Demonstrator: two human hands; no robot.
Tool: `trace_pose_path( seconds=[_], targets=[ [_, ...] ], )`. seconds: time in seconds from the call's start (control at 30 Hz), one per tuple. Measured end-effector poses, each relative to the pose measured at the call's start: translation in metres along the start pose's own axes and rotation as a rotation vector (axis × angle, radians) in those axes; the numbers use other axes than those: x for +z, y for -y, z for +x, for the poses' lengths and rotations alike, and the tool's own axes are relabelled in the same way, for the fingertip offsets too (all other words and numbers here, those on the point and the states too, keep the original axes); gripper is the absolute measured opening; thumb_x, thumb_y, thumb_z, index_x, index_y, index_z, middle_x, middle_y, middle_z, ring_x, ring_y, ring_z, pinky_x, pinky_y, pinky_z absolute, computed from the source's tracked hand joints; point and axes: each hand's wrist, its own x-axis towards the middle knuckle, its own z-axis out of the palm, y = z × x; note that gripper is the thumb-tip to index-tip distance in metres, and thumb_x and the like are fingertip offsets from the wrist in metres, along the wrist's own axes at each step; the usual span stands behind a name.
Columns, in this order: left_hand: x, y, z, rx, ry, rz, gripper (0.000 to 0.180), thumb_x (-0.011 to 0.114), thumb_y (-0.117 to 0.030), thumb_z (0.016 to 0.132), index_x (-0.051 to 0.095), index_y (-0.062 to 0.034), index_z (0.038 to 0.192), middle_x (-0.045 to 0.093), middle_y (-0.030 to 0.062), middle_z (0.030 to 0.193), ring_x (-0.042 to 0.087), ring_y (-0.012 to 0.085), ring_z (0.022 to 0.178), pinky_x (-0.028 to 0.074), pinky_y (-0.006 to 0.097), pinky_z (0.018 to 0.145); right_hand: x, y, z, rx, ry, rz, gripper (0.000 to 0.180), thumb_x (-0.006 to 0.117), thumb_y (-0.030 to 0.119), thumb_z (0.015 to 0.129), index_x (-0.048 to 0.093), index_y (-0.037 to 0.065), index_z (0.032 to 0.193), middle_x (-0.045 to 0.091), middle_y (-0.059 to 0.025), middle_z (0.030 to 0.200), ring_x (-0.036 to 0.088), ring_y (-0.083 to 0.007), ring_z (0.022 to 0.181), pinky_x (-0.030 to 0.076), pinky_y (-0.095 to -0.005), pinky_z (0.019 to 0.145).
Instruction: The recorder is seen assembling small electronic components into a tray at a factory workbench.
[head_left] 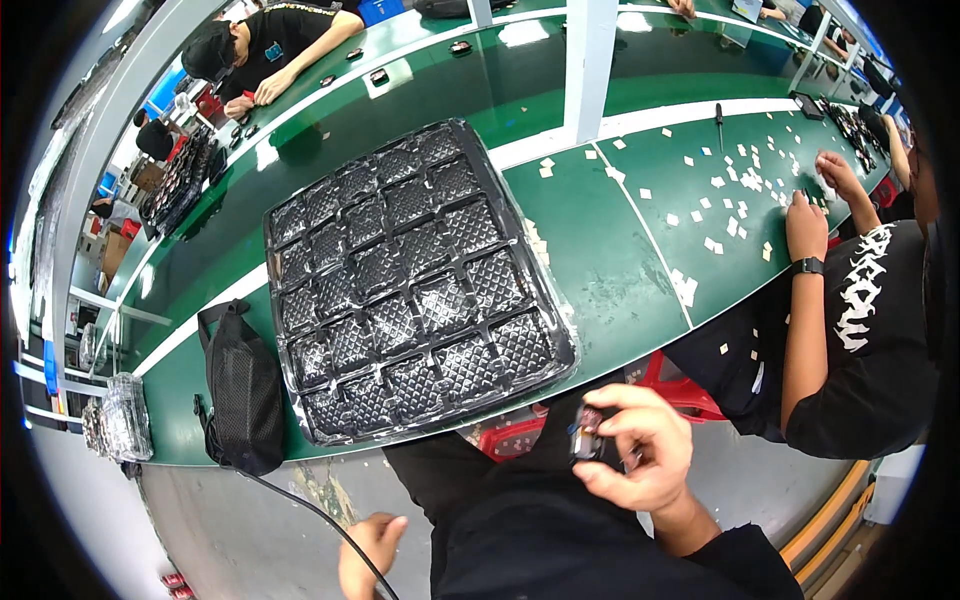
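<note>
My right hand [645, 455], raised over my lap at the near edge of the green table, pinches a small dark device [588, 432] between thumb and fingers. The device has a shiny, partly reddish face; its exact kind is not clear. My left hand [372, 555] is low beside my lap, its thumb pointing out and a black cable [315, 512] crossing in front. Its other fingers are mostly hidden. On the table ahead lies a large black plastic tray [418, 302] with rows of textured compartments and no devices visible in them.
A black mesh bag [245, 400] sits left of the tray, near stacked clear plastic trays [125, 418]. Right, a co-worker's hands [808, 225] work near scattered white paper squares [740, 185] and a screwdriver [718, 125]. A white post [590, 75] rises beyond; another person [285, 60] works across.
</note>
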Motion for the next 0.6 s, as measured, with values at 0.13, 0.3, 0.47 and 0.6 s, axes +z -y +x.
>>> trace_pose_path(
  seconds=[0.13,0.3,0.47,0.6],
  targets=[
    [0.039,-0.067,-0.001,0.454,0.167,-0.841,0.050,0.079,-0.027,0.091,0.062,0.0042,0.127,0.071,0.0183,0.116,0.072,0.0269,0.105,0.056,0.038,0.094,0.034,0.008,0.000,-0.007,0.265,0.092,0.046,0.093,0.013,0.072,0.062,-0.001,0.102,0.068,-0.0258,0.120,0.075,-0.0319,0.098,0.062,-0.0344,0.079],
    [0.028,-0.121,0.013,0.635,0.433,-1.469,0.083,0.076,-0.044,0.091,0.040,0.0079,0.146,0.054,0.0209,0.142,0.060,0.0301,0.125,0.049,0.042,0.105,0.045,0.003,-0.003,-0.097,0.359,0.056,0.048,0.093,0.021,0.073,0.061,0.002,0.103,0.069,-0.0228,0.121,0.075,-0.0293,0.091,0.061,-0.0307,0.069],
    [0.034,-0.126,0.021,0.859,0.261,-1.411,0.080,0.076,-0.048,0.089,0.045,0.0036,0.143,0.050,0.0225,0.143,0.057,0.0331,0.129,0.050,0.045,0.106,0.053,0.006,0.004,-0.137,0.303,0.037,0.049,0.093,0.020,0.074,0.060,0.003,0.106,0.069,-0.0221,0.122,0.073,-0.0208,0.075,0.058,-0.0267,0.060],
    [0.037,-0.122,0.031,1.268,-0.374,-0.815,0.064,0.087,-0.030,0.081,0.057,-0.0042,0.131,0.054,0.0221,0.136,0.065,0.0395,0.116,0.059,0.046,0.095,0.056,0.015,0.000,0.169,0.303,0.283,0.045,0.089,0.008,0.079,0.060,0.000,0.112,0.063,-0.0177,0.129,0.061,-0.0042,0.078,0.053,-0.0203,0.062]
  ],
)
